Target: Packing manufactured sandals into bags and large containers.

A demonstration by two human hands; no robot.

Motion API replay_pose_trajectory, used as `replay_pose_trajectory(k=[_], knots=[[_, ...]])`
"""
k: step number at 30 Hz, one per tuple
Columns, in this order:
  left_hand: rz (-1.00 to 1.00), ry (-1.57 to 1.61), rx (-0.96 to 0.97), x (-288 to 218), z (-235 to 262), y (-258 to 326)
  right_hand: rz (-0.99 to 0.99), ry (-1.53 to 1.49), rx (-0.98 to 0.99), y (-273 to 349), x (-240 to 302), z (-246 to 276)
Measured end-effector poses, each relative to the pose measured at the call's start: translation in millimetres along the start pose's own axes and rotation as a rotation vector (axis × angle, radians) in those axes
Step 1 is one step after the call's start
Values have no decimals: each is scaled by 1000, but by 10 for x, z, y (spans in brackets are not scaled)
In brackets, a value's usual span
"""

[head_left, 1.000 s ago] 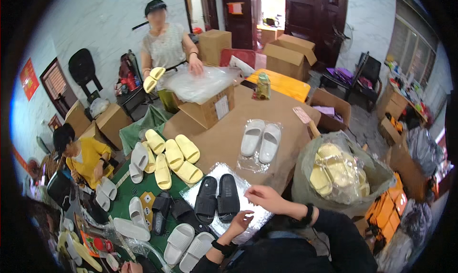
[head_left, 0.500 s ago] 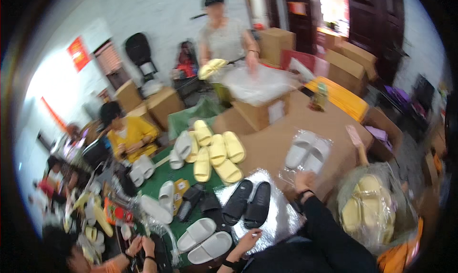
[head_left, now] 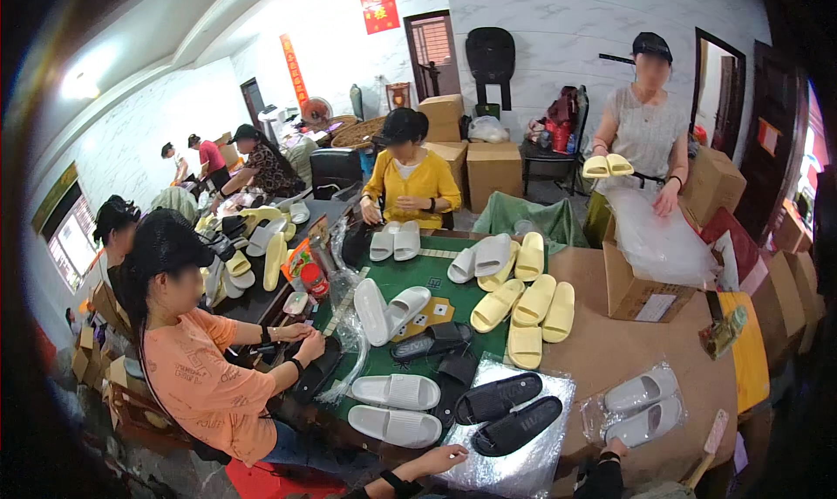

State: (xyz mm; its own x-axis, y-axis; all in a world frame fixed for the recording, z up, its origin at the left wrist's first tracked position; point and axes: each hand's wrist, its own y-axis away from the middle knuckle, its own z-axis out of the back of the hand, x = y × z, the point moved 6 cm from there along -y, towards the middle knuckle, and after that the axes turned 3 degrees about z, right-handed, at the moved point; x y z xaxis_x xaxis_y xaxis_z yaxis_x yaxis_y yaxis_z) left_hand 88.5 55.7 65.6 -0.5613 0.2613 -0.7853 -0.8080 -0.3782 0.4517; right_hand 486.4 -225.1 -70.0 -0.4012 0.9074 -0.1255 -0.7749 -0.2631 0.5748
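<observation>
My left hand (head_left: pixel 442 458) lies low in the view with its fingers loosely spread, touching the near edge of a shiny clear plastic bag (head_left: pixel 532 468). A pair of black slippers (head_left: pixel 504 412) rests on that bag. Only a small part of my right hand (head_left: pixel 614 451) shows at the bottom edge, just below a clear bag holding a pair of pale grey slippers (head_left: pixel 641 405); its fingers are hidden. A pair of white slippers (head_left: pixel 397 409) lies left of the black pair.
Several yellow slippers (head_left: pixel 528 307) and more white ones lie on a green mat (head_left: pixel 436 276) and a brown cardboard top (head_left: pixel 610 346). A person in orange (head_left: pixel 205 368) sits at left, one in yellow (head_left: pixel 410 181) opposite, and one stands by an open box (head_left: pixel 641 294).
The view has swung left and upward, bringing the seated workers into the picture. Both my hands have dropped to the lower edge, away from the black slippers.
</observation>
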Motion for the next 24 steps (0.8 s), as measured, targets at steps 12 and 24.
replay_pose_trajectory(k=[12,24], knots=[[-26,8,144,78,-72,-150,-827,-349,-566,-67,-701,-314],[-67,-18,109,484,-31,61,-380,-2273,12,-50,-332,-290]])
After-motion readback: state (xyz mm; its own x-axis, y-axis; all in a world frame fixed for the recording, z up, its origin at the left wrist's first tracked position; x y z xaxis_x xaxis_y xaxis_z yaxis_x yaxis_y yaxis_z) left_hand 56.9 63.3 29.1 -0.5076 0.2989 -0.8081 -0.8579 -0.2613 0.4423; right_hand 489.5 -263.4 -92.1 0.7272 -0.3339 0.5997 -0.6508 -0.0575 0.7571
